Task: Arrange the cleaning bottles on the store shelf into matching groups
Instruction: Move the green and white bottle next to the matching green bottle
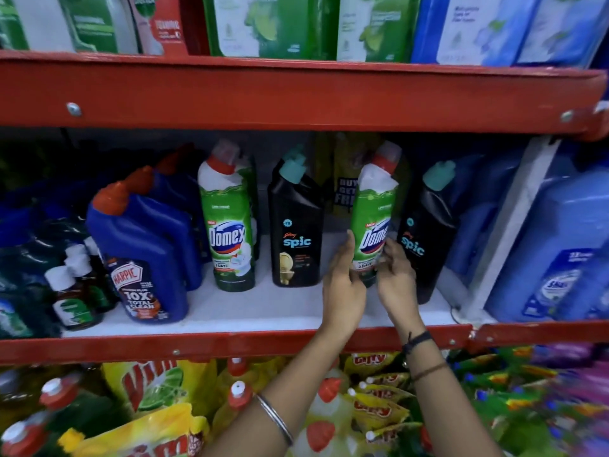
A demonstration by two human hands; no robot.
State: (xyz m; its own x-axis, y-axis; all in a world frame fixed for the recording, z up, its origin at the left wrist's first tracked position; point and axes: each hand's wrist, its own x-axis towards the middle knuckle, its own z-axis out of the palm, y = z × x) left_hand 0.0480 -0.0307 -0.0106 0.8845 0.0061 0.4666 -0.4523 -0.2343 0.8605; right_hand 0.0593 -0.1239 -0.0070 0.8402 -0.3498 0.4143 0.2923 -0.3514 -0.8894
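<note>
Head view: on the white shelf (257, 311), left to right, stand blue Harpic bottles (145, 258), a green Domex (229, 219), a black Spic (296, 225), a second Domex (374, 216) and a second Spic (425, 239). The left hand (342, 285) and right hand (395, 278) clasp the second Domex low down, each grip pressed against its sides.

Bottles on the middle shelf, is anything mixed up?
Yes. The green Domex held by both hands stands between two black Spic bottles, apart from the other Domex. It also tilts right.
</note>
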